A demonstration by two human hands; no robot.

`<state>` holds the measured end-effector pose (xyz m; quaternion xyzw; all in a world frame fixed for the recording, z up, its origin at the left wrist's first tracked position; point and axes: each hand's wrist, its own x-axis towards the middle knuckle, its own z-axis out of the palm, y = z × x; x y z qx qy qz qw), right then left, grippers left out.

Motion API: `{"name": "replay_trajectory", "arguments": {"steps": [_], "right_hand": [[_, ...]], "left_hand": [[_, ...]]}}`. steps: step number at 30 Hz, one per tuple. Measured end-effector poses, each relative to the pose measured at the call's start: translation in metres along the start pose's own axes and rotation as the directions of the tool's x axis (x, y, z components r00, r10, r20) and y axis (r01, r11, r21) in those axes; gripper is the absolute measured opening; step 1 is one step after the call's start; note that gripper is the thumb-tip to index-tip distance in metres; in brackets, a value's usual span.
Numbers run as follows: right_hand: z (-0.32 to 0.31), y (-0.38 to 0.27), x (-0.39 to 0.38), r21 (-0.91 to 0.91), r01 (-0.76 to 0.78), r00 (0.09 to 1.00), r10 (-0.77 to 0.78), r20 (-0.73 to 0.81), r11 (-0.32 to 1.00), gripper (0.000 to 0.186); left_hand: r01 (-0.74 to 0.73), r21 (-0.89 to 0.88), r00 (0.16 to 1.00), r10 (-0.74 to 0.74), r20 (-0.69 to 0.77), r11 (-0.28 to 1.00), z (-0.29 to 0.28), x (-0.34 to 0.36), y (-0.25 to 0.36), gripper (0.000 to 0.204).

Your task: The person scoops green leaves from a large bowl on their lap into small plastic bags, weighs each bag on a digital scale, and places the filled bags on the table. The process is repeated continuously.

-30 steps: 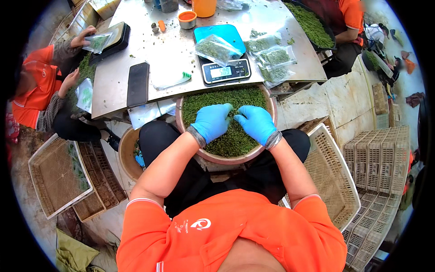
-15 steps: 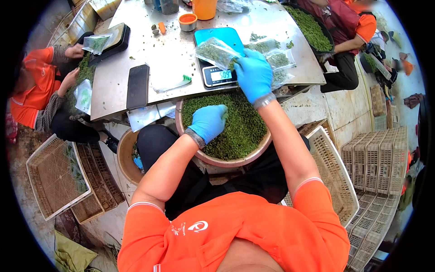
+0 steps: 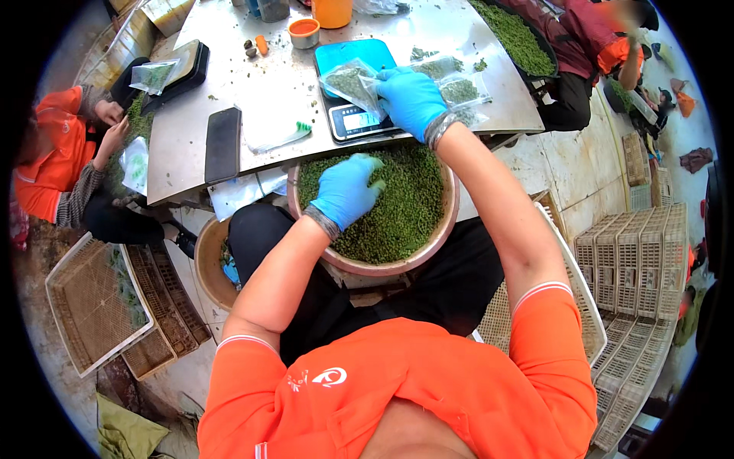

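Observation:
My left hand point(image 3: 345, 191), in a blue glove, is over a round tub point(image 3: 451, 222) of small green berries point(image 3: 405, 206). Its thumb and fingers are apart, with the fingertips slightly blurred. At the table my right hand point(image 3: 413, 101), also gloved in blue, pinches the edge of a clear plastic bag point(image 3: 350, 83) partly filled with green berries. The bag rests over the blue plate of a digital scale point(image 3: 359, 52), hiding part of it. More filled clear bags point(image 3: 461, 92) lie just right of the scale.
On the metal table point(image 3: 267, 84) are a dark phone point(image 3: 222, 144), a stack of empty clear bags point(image 3: 275, 136) and an orange cup point(image 3: 304, 30). A co-worker point(image 3: 57, 157) sits at left by another scale point(image 3: 183, 69). Plastic crates point(image 3: 627, 260) stand at right.
My right hand has shifted slightly left and pulled the bag's edge lower on the scale. The fingers of my left hand have spread over the berries.

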<state>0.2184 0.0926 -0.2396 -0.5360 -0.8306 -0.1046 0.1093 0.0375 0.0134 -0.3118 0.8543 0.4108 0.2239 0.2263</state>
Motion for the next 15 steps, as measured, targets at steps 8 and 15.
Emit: {"name": "replay_trajectory", "arguments": {"steps": [8, 15], "right_hand": [[0.013, 0.0, -0.019, 0.001, -0.088, 0.977, 0.087, -0.194, 0.996, 0.017], [0.017, -0.014, 0.024, 0.215, -0.151, 0.932, 0.211, -0.295, 0.965, 0.018]], "left_hand": [[-0.092, -0.138, 0.974, 0.06, -0.218, 0.986, -0.008, -0.003, 0.002, 0.029], [-0.17, 0.096, 0.804, 0.194, -0.562, 0.981, -0.066, 0.082, -0.001, 0.064]]}}
